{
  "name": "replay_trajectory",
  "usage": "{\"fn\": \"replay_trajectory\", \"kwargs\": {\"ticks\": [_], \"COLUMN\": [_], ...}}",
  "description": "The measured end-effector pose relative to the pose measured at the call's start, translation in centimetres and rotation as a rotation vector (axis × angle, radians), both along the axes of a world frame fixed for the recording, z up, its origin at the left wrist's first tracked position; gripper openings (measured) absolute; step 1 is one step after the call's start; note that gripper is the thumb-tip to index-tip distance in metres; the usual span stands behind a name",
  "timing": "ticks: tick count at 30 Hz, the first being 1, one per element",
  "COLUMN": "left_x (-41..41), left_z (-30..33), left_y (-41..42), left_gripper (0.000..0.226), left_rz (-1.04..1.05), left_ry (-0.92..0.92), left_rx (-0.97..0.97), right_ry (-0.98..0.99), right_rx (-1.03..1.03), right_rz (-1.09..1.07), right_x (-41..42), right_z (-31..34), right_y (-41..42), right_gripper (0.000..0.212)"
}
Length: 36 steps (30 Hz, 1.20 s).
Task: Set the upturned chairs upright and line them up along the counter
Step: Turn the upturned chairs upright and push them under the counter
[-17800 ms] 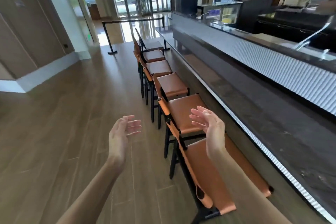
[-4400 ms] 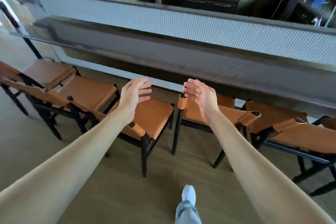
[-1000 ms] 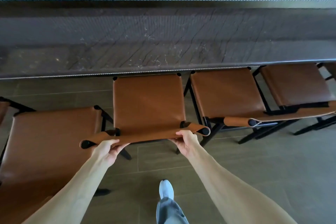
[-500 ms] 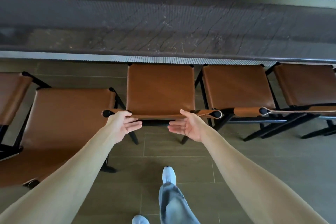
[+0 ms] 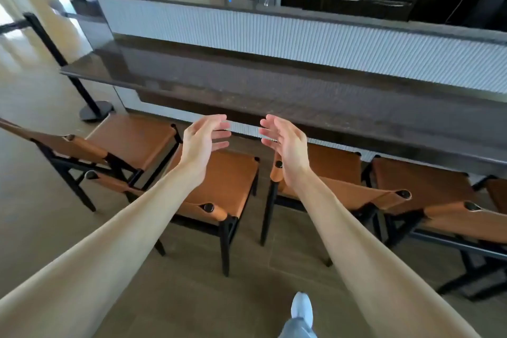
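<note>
Several chairs with tan leather seats and black frames stand upright in a row along the dark counter [image 5: 274, 96]. One chair [image 5: 230, 178] is right under my left hand, another chair [image 5: 337, 170] under my right, a further chair [image 5: 134, 140] to the left and one more chair [image 5: 428, 186] to the right. My left hand [image 5: 204, 140] and my right hand [image 5: 285, 143] are raised in the air above the chairs, palms facing each other, fingers apart, holding nothing and touching nothing.
A black barrier post with a round base [image 5: 94, 111] stands on the floor at the counter's left end. Behind the ribbed white counter front [image 5: 301, 35] are fridges and dark cabinets. My white shoe [image 5: 301, 307] is on the wooden floor near the bottom.
My hands have let go of the middle chair's backrest and risen, open, above the seats. My view has lifted from the chair seats to the counter and bar behind.
</note>
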<state>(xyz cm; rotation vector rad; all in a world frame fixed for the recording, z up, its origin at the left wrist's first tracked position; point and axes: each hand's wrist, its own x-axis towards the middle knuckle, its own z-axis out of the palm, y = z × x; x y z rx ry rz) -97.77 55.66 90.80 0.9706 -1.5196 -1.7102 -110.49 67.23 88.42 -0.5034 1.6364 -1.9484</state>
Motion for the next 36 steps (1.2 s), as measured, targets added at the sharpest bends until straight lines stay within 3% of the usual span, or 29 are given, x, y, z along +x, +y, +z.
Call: {"fn": "replay_trajectory", "kwargs": {"ticks": [5,11,19,22,27,31,36], "left_x": [13.2,18.7,21.0,22.6,23.1,20.7,18.4], "left_z": [0.6,0.0,-3.3,-5.5,-9.0,-12.4,-17.3], "left_y": [-2.5,-5.7,-13.8,-19.0,-26.3,-27.2,-25.2], "left_gripper": [0.020,0.013,0.014,0.014,0.022,0.022,0.024], "left_rz": [0.127,0.202,0.196,0.217,0.221,0.195,0.191], "left_ry": [-0.012,0.022,-0.014,-0.062,-0.083,-0.138,-0.242], "left_rx": [0.059,0.146,0.174,0.226,0.400,0.625,0.858], "right_ry": [-0.066,-0.130,-0.166,-0.279,-0.573,-0.806,-0.894], "right_rx": [0.085,0.148,0.177,0.200,0.262,0.353,0.339], "right_rz": [0.042,0.044,0.025,0.005,-0.085,-0.289,-0.496], "right_x": [11.0,16.9,18.5,18.8,21.2,21.6,21.2], "right_z": [-0.6,-1.0,-5.0,-8.3,-13.7,-16.4,-18.1], "right_y": [-2.4,-7.1,-17.4,-22.1,-26.1,-26.2,-26.6], "right_gripper": [0.025,0.019,0.030,0.028,0.017,0.006,0.008]}}
